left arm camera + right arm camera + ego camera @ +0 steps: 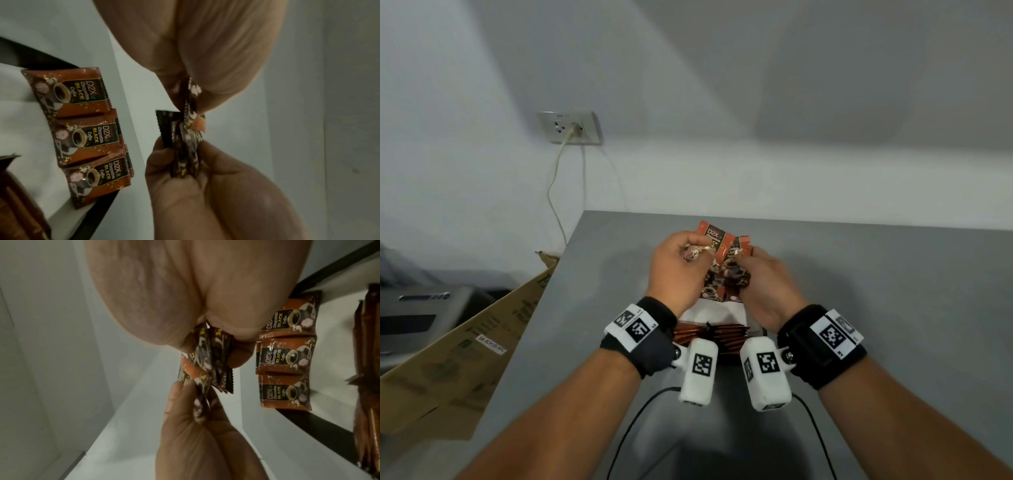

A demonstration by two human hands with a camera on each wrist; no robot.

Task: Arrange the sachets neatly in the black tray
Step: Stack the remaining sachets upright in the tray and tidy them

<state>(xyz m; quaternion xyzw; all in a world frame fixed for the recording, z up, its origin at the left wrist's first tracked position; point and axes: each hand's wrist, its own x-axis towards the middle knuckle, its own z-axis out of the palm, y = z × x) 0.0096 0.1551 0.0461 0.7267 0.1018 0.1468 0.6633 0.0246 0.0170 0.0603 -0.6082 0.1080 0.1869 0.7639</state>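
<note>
Above the grey counter [859,274], black tray [96,209] already holds 3 overlapped D2X coffee sachets [86,136]. Left hand [674,270] and right hand [767,287] both pinch loose sachets [205,360]; best separate 1, label up, extending the row.

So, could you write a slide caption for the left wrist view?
Both hands pinch held sachets beside three sachets laid in the black tray.

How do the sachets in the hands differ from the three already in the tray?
The held sachets are bunched edge-on, pinched by the left hand and right hand. The tray sachets lie flat, face up, overlapping in a row. All carry the same orange D2X coffee print.
</note>
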